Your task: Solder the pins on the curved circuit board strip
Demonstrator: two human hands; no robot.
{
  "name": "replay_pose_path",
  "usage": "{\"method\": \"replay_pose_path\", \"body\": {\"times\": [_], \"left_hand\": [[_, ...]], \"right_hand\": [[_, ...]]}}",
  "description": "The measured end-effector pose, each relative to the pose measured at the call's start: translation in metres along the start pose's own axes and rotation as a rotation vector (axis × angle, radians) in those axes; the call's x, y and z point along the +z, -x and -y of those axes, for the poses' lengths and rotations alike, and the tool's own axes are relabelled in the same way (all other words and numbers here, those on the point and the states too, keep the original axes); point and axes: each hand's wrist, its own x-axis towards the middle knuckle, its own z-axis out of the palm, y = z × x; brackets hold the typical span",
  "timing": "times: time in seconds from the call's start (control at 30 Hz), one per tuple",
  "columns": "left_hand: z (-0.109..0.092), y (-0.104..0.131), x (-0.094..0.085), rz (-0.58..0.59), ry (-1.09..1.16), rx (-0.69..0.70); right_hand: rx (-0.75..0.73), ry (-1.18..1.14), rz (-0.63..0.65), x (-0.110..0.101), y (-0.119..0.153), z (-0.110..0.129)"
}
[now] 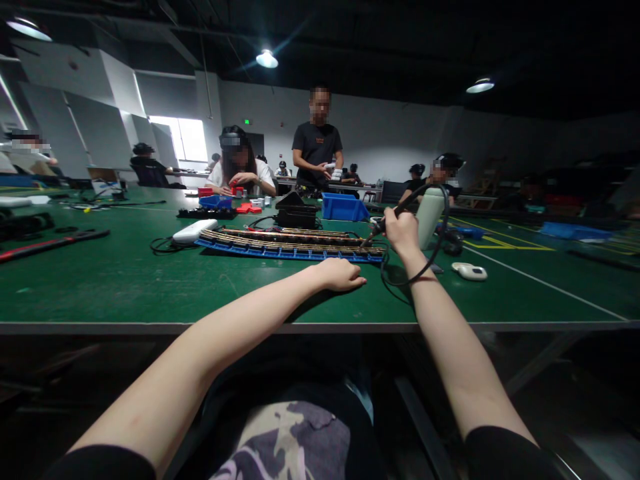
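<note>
A long blue rack [300, 253] with rows of brass-coloured strips lies across the green table. My right hand [401, 230] is closed round a dark, pen-like tool [379, 227] with a black cable; its tip is at the rack's right end. The cable loops over my right forearm. My left hand [341, 274] rests on the table just in front of the rack, its fingers curled down; what they hold, if anything, is hidden.
Behind the rack stand a black holder [296, 212] and a blue bin [344, 207]. A pale green bottle [431, 217] is beside my right hand, a white case [469, 271] further right. A white device [195, 231] lies left. People are across the table.
</note>
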Motion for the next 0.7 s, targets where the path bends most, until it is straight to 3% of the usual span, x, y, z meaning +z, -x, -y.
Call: {"method": "replay_pose_path", "body": {"times": [0.7], "left_hand": [[0.001, -0.0013, 0.0016, -0.007, 0.031, -0.003]], "right_hand": [[-0.036, -0.03, -0.017, -0.002, 0.0, -0.0002]]}}
